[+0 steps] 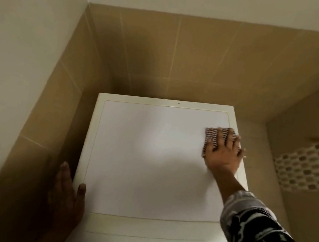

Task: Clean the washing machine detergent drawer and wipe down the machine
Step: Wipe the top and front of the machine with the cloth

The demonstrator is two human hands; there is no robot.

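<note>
Your right hand [223,152] presses, fingers spread, the brown-striped cloth [211,136] at the far right corner of the white washing machine top [148,161], left hand [68,188] braced open on its left edge; overshoot and the cloth slips off.

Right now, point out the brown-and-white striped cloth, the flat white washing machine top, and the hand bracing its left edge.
striped cloth [211,135], head view, exposed upper-left corner.
washing machine top [148,156], head view, bare centre panel.
left hand [64,194], head view, back of hand.
</note>
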